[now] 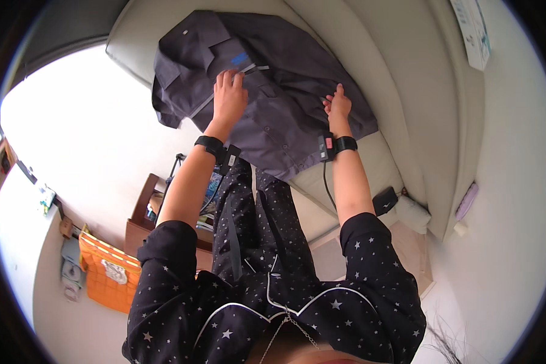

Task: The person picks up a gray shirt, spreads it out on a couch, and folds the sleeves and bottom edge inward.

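A dark grey button-up work jacket (264,130) lies spread on the beige sofa, with its collar toward the upper left. It has a light grey strip and a small blue print on the chest. My left hand (229,97) is on the jacket beside the strip, fingers bent down and closed on the cloth. Farther right, my right hand (338,103) has curled fingers closed at a fold of the jacket, the index finger pointing up. The fingertips of both hands are partly hidden. Each wrist wears a black strap with a small box.
The sofa (400,79) curves behind and right of the jacket. A black pouch (384,200) and a light cushion (413,213) are at its right end. A brown shelf (141,212) and an orange quilted cloth (108,270) are at left. Cables hang from the wrist boxes.
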The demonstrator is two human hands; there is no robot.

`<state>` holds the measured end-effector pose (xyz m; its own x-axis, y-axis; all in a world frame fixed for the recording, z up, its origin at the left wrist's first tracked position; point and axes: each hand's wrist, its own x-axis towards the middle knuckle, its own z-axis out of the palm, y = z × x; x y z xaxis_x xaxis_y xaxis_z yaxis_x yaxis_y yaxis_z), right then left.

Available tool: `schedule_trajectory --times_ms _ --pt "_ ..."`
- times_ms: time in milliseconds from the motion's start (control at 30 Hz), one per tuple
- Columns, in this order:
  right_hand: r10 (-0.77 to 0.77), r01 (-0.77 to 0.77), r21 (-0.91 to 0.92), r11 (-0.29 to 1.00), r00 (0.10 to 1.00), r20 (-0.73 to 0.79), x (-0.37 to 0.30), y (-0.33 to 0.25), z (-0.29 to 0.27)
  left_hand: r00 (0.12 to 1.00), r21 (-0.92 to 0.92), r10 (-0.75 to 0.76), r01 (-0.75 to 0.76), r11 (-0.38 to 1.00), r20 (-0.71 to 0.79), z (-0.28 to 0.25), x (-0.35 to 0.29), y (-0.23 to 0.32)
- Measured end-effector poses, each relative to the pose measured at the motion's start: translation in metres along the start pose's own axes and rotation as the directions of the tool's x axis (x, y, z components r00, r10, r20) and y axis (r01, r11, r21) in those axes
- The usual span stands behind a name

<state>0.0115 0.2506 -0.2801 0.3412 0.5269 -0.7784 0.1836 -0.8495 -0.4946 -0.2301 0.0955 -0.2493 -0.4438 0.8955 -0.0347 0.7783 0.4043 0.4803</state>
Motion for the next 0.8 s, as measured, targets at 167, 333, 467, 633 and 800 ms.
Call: schedule_trajectory --times_ms 167,333,467,633,800 --pt "0.09 -0.102 -0.087 0.991 0.987 -0.135 0.066 -0.034 -0.073 0.974 -0.052 0.213 -0.209 0.976 0.077 0.026 0.069 0.078" --pt "-0.2 -0.102 -0.484 0.869 0.822 -0.533 0.086 -0.026 -0.101 0.925 0.149 0.25 -0.301 0.942 0.286 0.059 0.124 0.082" --pt "-0.053 -0.145 -0.355 0.924 0.869 -0.491 0.109 -0.028 -0.137 0.931 0.266 0.189 -0.276 0.923 0.312 0.073 0.17 0.089" --pt "0.149 -0.134 -0.116 0.984 0.98 0.132 0.149 0.002 -0.197 0.868 0.096 0.134 -0.203 0.974 0.479 0.104 0.207 0.076" --pt "-0.325 0.325 0.013 0.945 0.945 -0.02 0.085 -0.04 -0.185 0.868 0.118 0.195 -0.276 0.954 0.456 0.098 0.226 0.089"
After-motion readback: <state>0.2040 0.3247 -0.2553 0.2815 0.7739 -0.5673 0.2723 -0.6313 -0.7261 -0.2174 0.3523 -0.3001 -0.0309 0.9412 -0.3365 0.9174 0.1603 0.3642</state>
